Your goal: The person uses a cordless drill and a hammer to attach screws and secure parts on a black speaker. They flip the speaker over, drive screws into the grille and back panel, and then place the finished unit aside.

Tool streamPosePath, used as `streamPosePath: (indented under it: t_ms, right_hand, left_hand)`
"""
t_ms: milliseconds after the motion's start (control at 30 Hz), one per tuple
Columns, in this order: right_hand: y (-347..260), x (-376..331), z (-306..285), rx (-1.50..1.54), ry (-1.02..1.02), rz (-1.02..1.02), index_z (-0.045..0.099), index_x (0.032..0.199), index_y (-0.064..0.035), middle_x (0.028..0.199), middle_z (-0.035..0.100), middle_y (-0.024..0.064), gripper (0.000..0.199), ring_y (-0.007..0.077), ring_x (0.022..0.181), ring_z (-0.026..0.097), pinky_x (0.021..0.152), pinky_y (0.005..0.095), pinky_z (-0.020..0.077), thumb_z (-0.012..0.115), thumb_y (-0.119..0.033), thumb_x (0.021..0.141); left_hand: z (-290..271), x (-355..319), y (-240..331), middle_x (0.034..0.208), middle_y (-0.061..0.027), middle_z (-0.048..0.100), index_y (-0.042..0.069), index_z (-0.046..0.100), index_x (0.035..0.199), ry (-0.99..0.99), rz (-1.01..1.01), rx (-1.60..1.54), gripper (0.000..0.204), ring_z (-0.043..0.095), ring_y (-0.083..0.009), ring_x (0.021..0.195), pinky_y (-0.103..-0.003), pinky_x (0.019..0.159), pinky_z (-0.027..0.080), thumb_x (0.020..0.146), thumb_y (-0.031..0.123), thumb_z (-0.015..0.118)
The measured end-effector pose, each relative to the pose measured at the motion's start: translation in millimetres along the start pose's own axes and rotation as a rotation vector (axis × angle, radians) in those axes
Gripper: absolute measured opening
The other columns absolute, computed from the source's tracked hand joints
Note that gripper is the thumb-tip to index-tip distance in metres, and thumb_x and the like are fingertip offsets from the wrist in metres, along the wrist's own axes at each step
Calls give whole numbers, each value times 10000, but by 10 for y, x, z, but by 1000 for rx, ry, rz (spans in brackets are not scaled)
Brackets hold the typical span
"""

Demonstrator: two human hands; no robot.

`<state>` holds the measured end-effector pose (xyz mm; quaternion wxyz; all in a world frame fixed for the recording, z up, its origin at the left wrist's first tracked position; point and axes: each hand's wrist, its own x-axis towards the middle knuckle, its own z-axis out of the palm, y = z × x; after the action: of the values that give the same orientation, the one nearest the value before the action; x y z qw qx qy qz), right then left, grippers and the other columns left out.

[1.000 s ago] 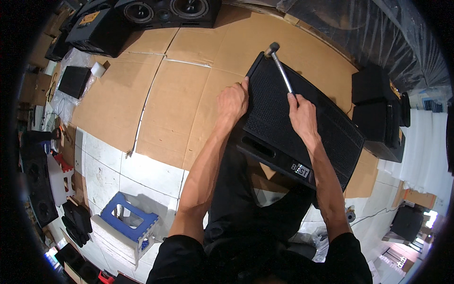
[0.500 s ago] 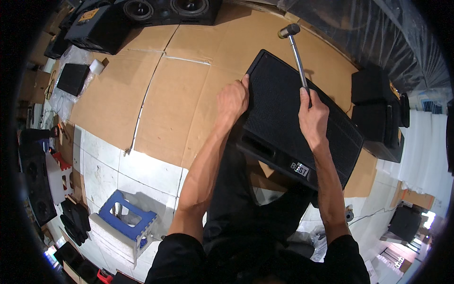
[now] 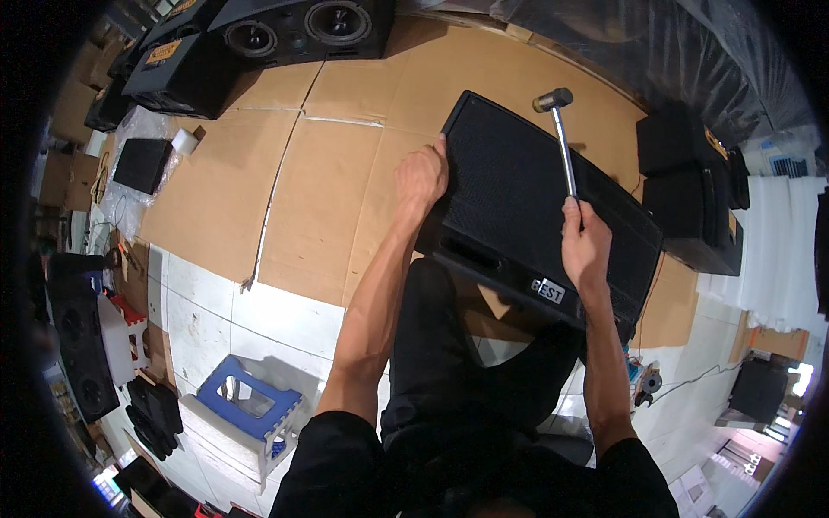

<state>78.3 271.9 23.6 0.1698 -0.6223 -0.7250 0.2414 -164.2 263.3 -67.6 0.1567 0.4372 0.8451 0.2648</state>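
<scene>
A black loudspeaker cabinet (image 3: pixel 509 190) with a mesh grille front lies tilted before me, its near edge by my knees. My left hand (image 3: pixel 421 177) is closed on the cabinet's left edge near the far corner, thumb along the rim. In my right hand (image 3: pixel 587 246), over the grille, is a mallet (image 3: pixel 563 142) gripped by the end of its dark handle. Its metal shaft points away from me, and its double-faced head hangs over the cabinet's far edge; whether it touches anything I cannot tell.
Flattened cardboard (image 3: pixel 337 181) covers the tiled floor (image 3: pixel 285 319). A blue and white step stool (image 3: pixel 246 401) stands at the lower left. More loudspeakers (image 3: pixel 302 30) sit at the far left, and black cabinets (image 3: pixel 682 207) stand to the right. Plastic sheeting (image 3: pixel 673 52) hangs behind.
My right hand and the mallet have come nearer to me and slightly right. My left hand stays on the cabinet's edge. The whole view has shifted a little.
</scene>
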Motion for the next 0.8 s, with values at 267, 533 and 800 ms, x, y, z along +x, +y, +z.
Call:
streamPosePath:
  t_ms: [267,533,800]
  right_hand:
    - [-321,412,347,-138,38,-306,589,860,44,674,615,257,407,435,653,631,566,489,497,427,-301,1003]
    - [-258,427,230,-123,21,-240,609,855,48,752,621,279,415,441,752,631,656,494,492,456,-314,988]
    - [965,-1289,-512,369,123,309,630,867,-4,598,486,-14,302,61,522,438,474,251,348,513,-256,985]
  left_hand:
    - [57,43,-33,791,-294,650,-32,682,799,-8,28,60,616,647,-451,792,-502,733,512,1010,405,302]
    - [116,19,-67,777,-291,650,-29,688,767,-13,-6,48,650,651,-447,806,-500,740,512,1010,414,279]
    - [-15,-113,93,927,-318,643,-85,644,1003,4,41,31,471,641,-438,891,-491,782,505,983,333,430]
